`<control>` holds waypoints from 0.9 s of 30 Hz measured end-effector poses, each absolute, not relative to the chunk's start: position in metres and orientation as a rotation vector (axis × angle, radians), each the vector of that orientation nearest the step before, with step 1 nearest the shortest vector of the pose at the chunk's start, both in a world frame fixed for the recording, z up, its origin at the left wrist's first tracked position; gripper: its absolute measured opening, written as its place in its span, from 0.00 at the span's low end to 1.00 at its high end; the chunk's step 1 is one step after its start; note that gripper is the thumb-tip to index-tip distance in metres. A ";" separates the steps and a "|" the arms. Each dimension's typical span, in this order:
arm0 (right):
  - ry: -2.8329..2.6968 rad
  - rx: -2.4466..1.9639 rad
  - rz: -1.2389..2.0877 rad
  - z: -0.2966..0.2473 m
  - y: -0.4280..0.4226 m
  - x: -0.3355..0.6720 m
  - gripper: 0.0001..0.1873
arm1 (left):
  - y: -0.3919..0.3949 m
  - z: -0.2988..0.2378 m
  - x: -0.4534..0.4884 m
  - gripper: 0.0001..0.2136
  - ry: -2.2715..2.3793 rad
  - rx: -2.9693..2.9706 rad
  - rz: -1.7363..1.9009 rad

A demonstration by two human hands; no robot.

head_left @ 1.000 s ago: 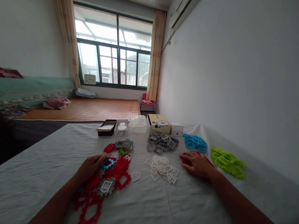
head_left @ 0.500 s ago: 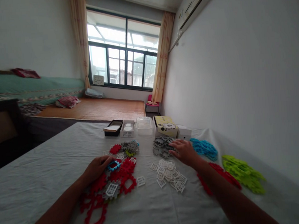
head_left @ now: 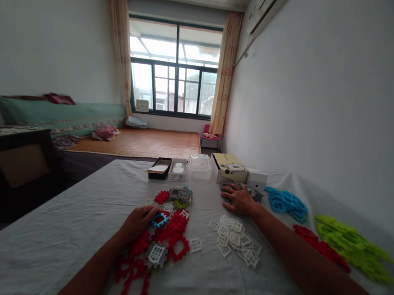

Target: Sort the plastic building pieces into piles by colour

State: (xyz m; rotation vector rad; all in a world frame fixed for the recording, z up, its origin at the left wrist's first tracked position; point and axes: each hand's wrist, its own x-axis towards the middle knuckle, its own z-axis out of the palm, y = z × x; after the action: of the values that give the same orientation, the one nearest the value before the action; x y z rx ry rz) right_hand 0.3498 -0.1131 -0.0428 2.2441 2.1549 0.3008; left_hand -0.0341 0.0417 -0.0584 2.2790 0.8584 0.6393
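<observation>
My left hand (head_left: 138, 221) rests on a mixed heap of flat interlocking pieces, its fingers curled round a small blue square frame (head_left: 159, 219). Red frame pieces (head_left: 171, 238) spread under and in front of that hand. My right hand (head_left: 237, 198) lies palm down, fingers spread, on the pile of grey pieces (head_left: 255, 193) just before the yellow box. A scatter of small white window-like pieces (head_left: 236, 238) sits between my arms.
Piles of blue pieces (head_left: 285, 202), red pieces (head_left: 318, 244) and lime-green pieces (head_left: 353, 247) line the right side by the wall. A black tray (head_left: 159, 167), white boxes (head_left: 178, 170), a clear tub (head_left: 200, 166) and a yellow box (head_left: 230, 167) stand at the far edge.
My right hand has left the red pile at the right and moved forward and left onto the grey pile. The left hand has stayed on the blue frame.
</observation>
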 end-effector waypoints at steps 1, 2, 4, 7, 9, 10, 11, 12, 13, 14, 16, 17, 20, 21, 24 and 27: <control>2.136 2.252 0.298 -0.040 -0.117 0.354 0.26 | 0.042 -0.059 -0.034 0.22 0.856 2.284 0.628; 2.120 2.260 0.293 -0.037 -0.121 0.356 0.27 | 0.042 -0.059 -0.034 0.23 0.855 2.288 0.619; 2.106 2.289 0.312 -0.031 -0.127 0.348 0.28 | 0.043 -0.060 -0.034 0.23 0.850 2.291 0.617; 2.242 2.291 0.361 -0.024 -0.140 0.310 0.27 | 0.045 -0.061 -0.035 0.23 0.839 2.294 0.621; 2.424 2.192 0.262 -0.026 -0.151 0.276 0.26 | 0.045 -0.062 -0.035 0.24 0.842 2.292 0.615; 2.491 2.132 0.171 -0.030 -0.158 0.261 0.26 | 0.045 -0.061 -0.035 0.24 0.846 2.292 0.607; 2.527 2.093 0.083 -0.035 -0.165 0.249 0.27 | 0.045 -0.060 -0.035 0.24 0.851 2.290 0.601; 2.538 2.083 0.018 -0.040 -0.172 0.242 0.29 | 0.045 -0.059 -0.035 0.24 0.854 2.288 0.596; 2.530 2.104 -0.016 -0.045 -0.180 0.239 0.31 | 0.044 -0.058 -0.034 0.24 0.854 2.288 0.591; 2.513 2.148 -0.022 -0.050 -0.187 0.239 0.31 | 0.044 -0.058 -0.034 0.25 0.852 2.289 0.586; 2.476 2.261 0.018 -0.058 -0.203 0.246 0.28 | 0.043 -0.056 -0.034 0.25 0.852 2.288 0.579; 2.457 2.313 0.045 -0.061 -0.211 0.250 0.25 | 0.044 -0.056 -0.034 0.25 0.853 2.284 0.576; 2.399 2.402 0.069 -0.063 -0.232 0.256 0.22 | 0.046 -0.056 -0.034 0.25 0.861 2.276 0.569; 2.388 2.399 0.065 -0.061 -0.237 0.257 0.22 | 0.047 -0.057 -0.034 0.25 0.859 2.279 0.564; 2.313 2.427 0.163 -0.050 -0.250 0.267 0.23 | 0.051 -0.060 -0.035 0.24 0.848 2.304 0.562; 2.000 2.637 0.412 -0.038 -0.265 0.309 0.22 | 0.054 -0.063 -0.036 0.23 0.844 2.322 0.570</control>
State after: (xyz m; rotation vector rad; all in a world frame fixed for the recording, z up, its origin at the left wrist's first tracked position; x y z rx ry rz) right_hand 0.3093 -0.2652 -0.0383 2.6367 1.9998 0.4115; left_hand -0.0357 0.0540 -0.0633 2.3218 0.8443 0.5704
